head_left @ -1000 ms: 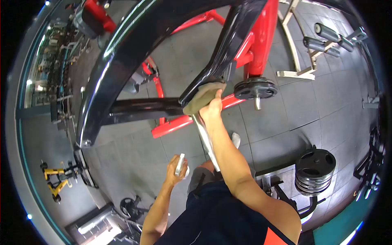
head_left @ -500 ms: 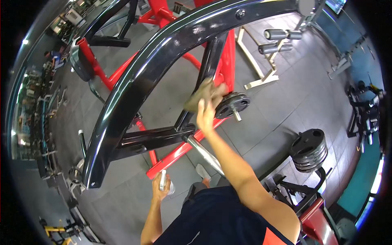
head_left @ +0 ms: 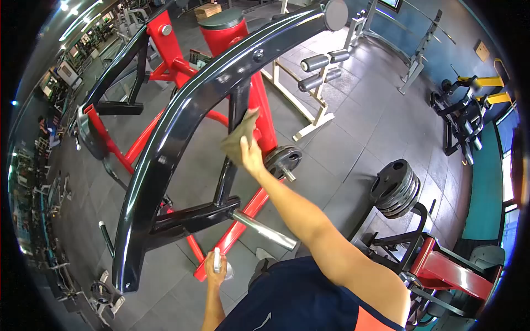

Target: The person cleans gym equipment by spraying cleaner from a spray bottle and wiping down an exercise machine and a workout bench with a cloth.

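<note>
My right hand [head_left: 251, 157] holds a brownish-grey cloth [head_left: 240, 139] against the upright strut [head_left: 238, 105] of a black machine frame [head_left: 165, 132]. Low in the view, my left hand [head_left: 216, 269] is wrapped round a bottle with a white top [head_left: 217, 259], its clear body partly hidden by the fingers. A bare metal peg [head_left: 265, 229] sticks out from the frame between my two arms. Just right of the cloth, dark weight plates [head_left: 284, 160] hang on the red part of the machine.
A stack of weight plates [head_left: 395, 187] stands at the right, above a red and black machine [head_left: 452, 270]. A cream frame with black rollers [head_left: 314, 80] is at the upper middle. A person [head_left: 49, 131] is far off at the left.
The view has shifted, with the machine now lower and further left. My right hand and the cloth remain at the upright strut, the cloth now less blurred. My left hand still grips the bottle.
</note>
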The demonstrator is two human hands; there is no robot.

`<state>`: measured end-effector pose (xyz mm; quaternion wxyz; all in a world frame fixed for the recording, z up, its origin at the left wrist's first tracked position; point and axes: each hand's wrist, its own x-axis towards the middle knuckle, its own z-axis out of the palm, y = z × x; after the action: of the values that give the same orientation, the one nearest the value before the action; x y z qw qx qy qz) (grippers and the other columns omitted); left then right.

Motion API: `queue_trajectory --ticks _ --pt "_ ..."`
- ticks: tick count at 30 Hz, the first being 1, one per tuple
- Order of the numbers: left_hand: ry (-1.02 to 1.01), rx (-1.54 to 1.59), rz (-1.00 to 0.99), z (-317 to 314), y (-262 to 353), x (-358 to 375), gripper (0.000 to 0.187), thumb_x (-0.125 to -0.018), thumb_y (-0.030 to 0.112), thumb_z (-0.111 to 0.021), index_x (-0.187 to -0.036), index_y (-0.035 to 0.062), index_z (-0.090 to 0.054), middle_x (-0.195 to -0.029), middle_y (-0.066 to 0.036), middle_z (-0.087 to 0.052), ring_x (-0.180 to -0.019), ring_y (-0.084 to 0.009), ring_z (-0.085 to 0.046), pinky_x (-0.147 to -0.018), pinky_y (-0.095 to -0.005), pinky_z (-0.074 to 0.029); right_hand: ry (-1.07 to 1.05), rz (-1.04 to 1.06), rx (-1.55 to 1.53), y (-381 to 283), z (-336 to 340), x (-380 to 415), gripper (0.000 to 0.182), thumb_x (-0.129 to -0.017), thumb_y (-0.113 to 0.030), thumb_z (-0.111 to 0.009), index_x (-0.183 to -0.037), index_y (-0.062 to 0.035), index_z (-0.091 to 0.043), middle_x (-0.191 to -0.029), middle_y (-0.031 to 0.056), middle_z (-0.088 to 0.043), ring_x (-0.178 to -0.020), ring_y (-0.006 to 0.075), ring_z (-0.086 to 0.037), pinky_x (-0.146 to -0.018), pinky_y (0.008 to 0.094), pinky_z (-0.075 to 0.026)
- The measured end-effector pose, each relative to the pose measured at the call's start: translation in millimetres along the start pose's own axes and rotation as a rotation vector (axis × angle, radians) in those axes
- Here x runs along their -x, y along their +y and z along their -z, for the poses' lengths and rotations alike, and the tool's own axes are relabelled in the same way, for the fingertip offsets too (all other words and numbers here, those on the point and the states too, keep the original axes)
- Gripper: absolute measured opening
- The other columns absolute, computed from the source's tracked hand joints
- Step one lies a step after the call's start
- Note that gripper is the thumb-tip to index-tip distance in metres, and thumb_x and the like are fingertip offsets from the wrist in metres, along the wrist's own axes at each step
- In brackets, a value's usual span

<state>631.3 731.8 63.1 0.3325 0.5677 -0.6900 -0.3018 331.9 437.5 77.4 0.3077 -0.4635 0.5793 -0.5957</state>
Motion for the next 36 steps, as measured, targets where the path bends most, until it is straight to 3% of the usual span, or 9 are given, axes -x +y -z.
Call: queue_trajectory --ticks 4,10,17,19,23,29,31,33,36 --pt "0.064 0.021 0.073 -35 28 -22 0.008 -0.086 0.007 -0.066 -0.091 0.0004 -0.064 -0.081 -0.009 -0.063 -0.074 -0.0216 -0.064 -0.069 -0.0339 -0.05 -0.31 -0.498 -0.542 50 50 53 0.064 -0.102 -0.048 -0.053 -0.143 0.0012 -0.05 -0.135 0.0171 -0.06 -0.122 0.0209 -0.054 -0.107 0.0371 -0.04" --pt "0.092 -0.024 0.121 -95 97 -55 0.007 -0.088 0.007 -0.066 -0.09 0.0009 -0.064 -0.08 -0.008 -0.061 -0.073 -0.0198 -0.062 -0.067 -0.0333 -0.049 0.034 -1.133 -1.102 90 226 62 0.061 -0.102 -0.052 -0.05 -0.145 -0.0085 -0.046 -0.146 0.0127 -0.052 -0.134 0.0317 -0.049 -0.116 0.0528 -0.034" --pt "0.031 -0.036 0.117 -145 163 -103 0.008 -0.088 0.007 -0.067 -0.092 0.0005 -0.065 -0.08 -0.009 -0.058 -0.069 -0.0205 -0.059 -0.063 -0.0337 -0.047 0.092 -0.843 -0.908 107 322 -3 0.051 -0.096 -0.031 -0.069 -0.137 -0.0053 -0.052 -0.13 0.0109 -0.061 -0.119 0.0275 -0.06 -0.102 0.0467 -0.05" --pt "0.01 -0.009 0.148 -152 185 -121 0.009 -0.086 0.005 -0.065 -0.093 -0.0003 -0.065 -0.083 -0.013 -0.059 -0.073 -0.0281 -0.062 -0.067 -0.038 -0.048 0.075 -0.672 -0.838 98 305 -45 0.049 -0.097 -0.03 -0.069 -0.135 -0.0034 -0.054 -0.127 0.0087 -0.064 -0.116 0.0246 -0.061 -0.1 0.043 -0.05" --pt "0.031 -0.086 0.015 -158 197 -141 0.009 -0.089 0.007 -0.068 -0.094 0.0012 -0.064 -0.078 -0.006 -0.06 -0.066 -0.0152 -0.059 -0.06 -0.0302 -0.047 -0.145 -0.296 -0.584 44 244 -142 0.047 -0.097 -0.033 -0.068 -0.129 0.0 -0.058 -0.119 0.0102 -0.067 -0.111 0.0175 -0.061 -0.097 0.0329 -0.049" --pt "0.032 -0.061 0.089 -181 212 -164 0.009 -0.087 0.008 -0.068 -0.094 0.0014 -0.065 -0.079 -0.007 -0.061 -0.071 -0.0174 -0.061 -0.065 -0.0315 -0.047 0.046 0.209 -0.396 43 82 -235 0.07 -0.097 -0.036 -0.063 -0.147 0.0048 -0.037 -0.156 0.0258 -0.034 -0.137 0.0355 -0.046 -0.116 0.0383 -0.032" --pt "0.043 -0.049 0.092 -194 207 -173 0.009 -0.087 0.008 -0.069 -0.092 0.0014 -0.066 -0.079 -0.008 -0.061 -0.071 -0.0183 -0.061 -0.065 -0.0317 -0.047 -0.163 0.265 -0.084 59 76 -231 0.067 -0.098 -0.035 -0.062 -0.146 0.0065 -0.039 -0.152 0.0263 -0.041 -0.135 0.0365 -0.048 -0.114 0.0391 -0.035" --pt "0.084 -0.021 0.048 -207 207 -189 0.009 -0.087 0.009 -0.069 -0.09 0.0012 -0.066 -0.08 -0.008 -0.061 -0.071 -0.0197 -0.062 -0.065 -0.0325 -0.048 -0.522 -0.276 -0.368 51 115 -231 0.061 -0.099 -0.033 -0.062 -0.142 0.0061 -0.045 -0.143 0.0218 -0.053 -0.13 0.0323 -0.053 -0.11 0.0398 -0.04" --pt "0.094 0.047 0.067 -235 204 -226 0.009 -0.085 0.009 -0.07 -0.087 0.0008 -0.067 -0.081 -0.012 -0.062 -0.072 -0.0272 -0.063 -0.066 -0.0371 -0.049 -0.597 -0.55 -0.715 54 197 -226 0.055 -0.1 -0.034 -0.064 -0.14 0.0016 -0.051 -0.134 0.0103 -0.06 -0.121 0.0195 -0.056 -0.104 0.0371 -0.045"
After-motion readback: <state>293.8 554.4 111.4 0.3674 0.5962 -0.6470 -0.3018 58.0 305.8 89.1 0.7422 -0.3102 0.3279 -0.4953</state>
